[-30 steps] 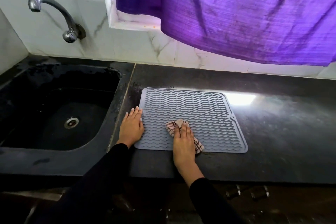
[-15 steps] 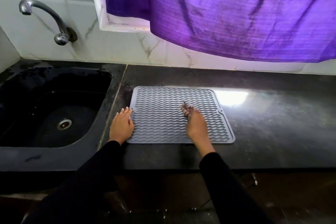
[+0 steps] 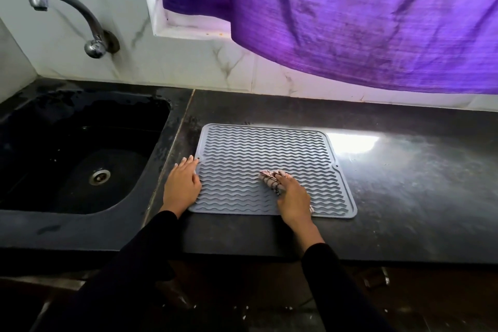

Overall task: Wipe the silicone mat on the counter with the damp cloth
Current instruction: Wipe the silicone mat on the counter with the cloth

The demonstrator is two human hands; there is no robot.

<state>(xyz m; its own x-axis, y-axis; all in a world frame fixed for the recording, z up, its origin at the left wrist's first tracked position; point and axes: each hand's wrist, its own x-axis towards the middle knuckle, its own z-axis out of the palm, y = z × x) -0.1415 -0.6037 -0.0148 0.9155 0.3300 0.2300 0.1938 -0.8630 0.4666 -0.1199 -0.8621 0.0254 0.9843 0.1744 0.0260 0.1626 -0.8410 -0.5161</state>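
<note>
Grey silicone mat (image 3: 269, 159) with wavy ridges lies flat on the dark stone surface (image 3: 404, 183), just right of the black sink (image 3: 80, 148). Her left hand (image 3: 182, 183) rests flat on the mat's left edge, fingers straight. Her right hand (image 3: 292, 198) presses a bunched white cloth with dark checks (image 3: 269, 179) onto the mat's near middle, fingers curled over it. A purple curtain (image 3: 350, 13) hangs above.

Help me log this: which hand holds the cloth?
The right hand grips the checked cloth on the mat; the left hand lies flat at its edge.
</note>
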